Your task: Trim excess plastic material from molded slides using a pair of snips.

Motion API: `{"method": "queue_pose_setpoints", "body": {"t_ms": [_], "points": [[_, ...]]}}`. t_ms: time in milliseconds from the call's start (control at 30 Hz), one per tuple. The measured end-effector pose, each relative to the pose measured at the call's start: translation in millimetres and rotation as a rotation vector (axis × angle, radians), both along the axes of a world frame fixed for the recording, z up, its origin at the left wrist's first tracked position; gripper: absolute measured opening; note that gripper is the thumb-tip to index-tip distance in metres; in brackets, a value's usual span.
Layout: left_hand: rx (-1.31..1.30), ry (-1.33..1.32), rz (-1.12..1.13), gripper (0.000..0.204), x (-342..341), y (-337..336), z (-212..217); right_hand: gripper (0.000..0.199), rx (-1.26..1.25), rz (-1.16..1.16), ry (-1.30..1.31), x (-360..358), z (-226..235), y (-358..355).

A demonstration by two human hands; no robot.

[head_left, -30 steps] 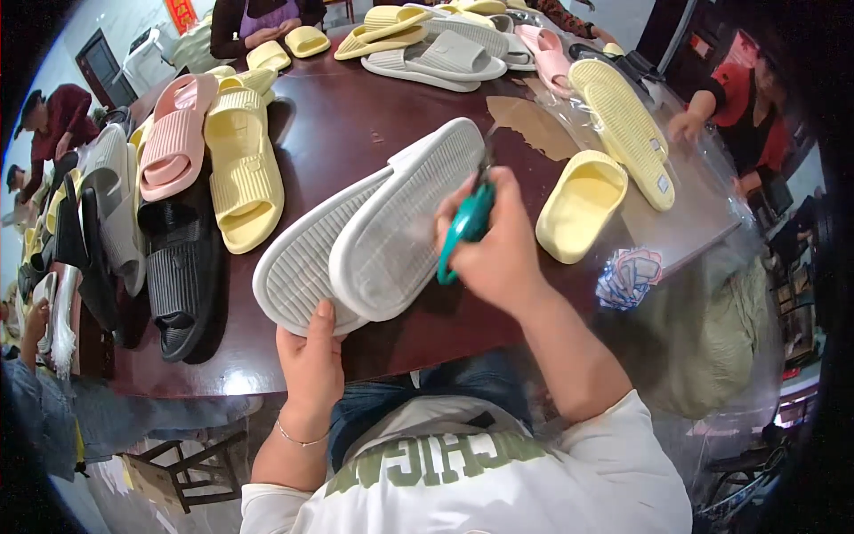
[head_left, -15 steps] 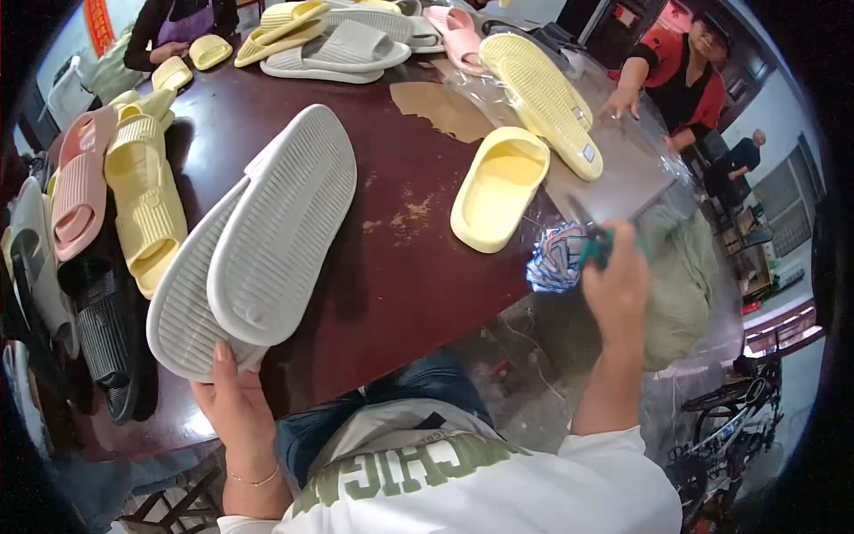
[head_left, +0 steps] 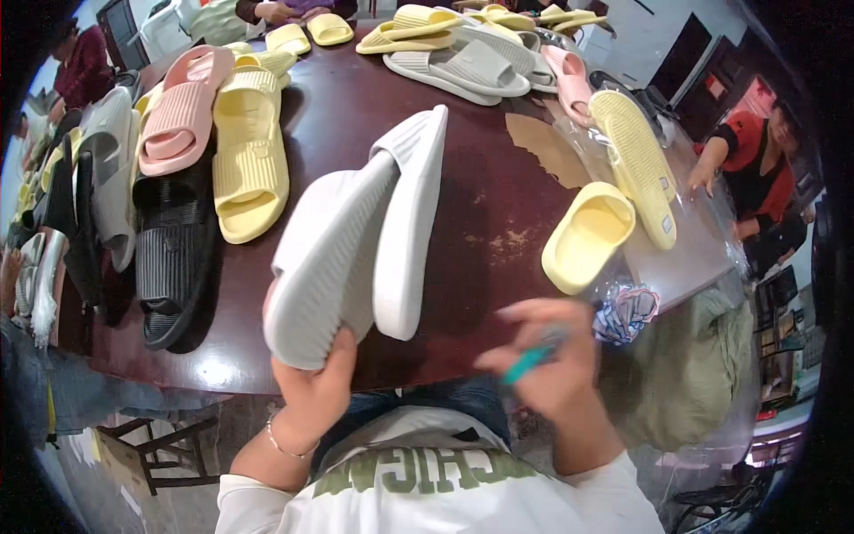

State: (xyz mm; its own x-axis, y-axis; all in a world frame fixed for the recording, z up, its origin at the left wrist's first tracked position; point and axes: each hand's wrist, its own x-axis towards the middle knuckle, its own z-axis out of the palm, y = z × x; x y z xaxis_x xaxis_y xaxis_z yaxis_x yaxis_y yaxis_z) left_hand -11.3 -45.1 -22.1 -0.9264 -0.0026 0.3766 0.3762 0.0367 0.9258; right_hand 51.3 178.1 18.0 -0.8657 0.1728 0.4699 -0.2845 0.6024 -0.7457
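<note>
Far left of the white slippers: one grey slipper, laid on the table.
Left of the white slippers: one black slipper; one pink slipper, placed farther off; one ribbed yellow slipper, set between these and the pair.
Beneath the white slippers: the left hand, clasped on the nearer end of the left slipper, thumb pressed to its ribbed face.
White slippers: one pair, tilted on edge over the dark red table; whether the right one is also gripped cannot be told.
Right of the white slippers: one teal tool, blurred, held in the curled right hand, index finger extended; one brown sheet, laid farther off; one plain yellow slipper; one heap of printed labels, placed near that slipper; one upturned yellow slipper.
</note>
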Motion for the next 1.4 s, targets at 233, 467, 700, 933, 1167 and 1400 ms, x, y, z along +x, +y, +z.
{"method": "queue_pose_setpoints", "body": {"t_ms": [233,467,700,933,1167,1400], "points": [[-0.247,0.036,-0.025,0.051,11,-10,-18,0.044,0.245,-0.012,0.132,-55,-28,-43],[0.438,-0.354,0.083,0.047,23,-54,-15,0.037,0.157,-0.31,-0.07,-84,-17,3],[0.608,-0.322,-0.044,0.046,16,-69,-21,0.034,-0.229,-0.139,0.034,-67,-25,-2],[0.493,-0.292,-0.066,0.046,17,-65,-22,0.031,0.208,-0.072,0.052,-66,-26,-7],[0.446,-0.342,-0.033,0.046,17,-66,-18,0.028,0.7,0.096,0.317,-71,-28,-3],[0.458,-0.315,-0.053,0.048,16,-68,-20,0.027,0.783,0.063,0.368,-73,-27,-10]]}}
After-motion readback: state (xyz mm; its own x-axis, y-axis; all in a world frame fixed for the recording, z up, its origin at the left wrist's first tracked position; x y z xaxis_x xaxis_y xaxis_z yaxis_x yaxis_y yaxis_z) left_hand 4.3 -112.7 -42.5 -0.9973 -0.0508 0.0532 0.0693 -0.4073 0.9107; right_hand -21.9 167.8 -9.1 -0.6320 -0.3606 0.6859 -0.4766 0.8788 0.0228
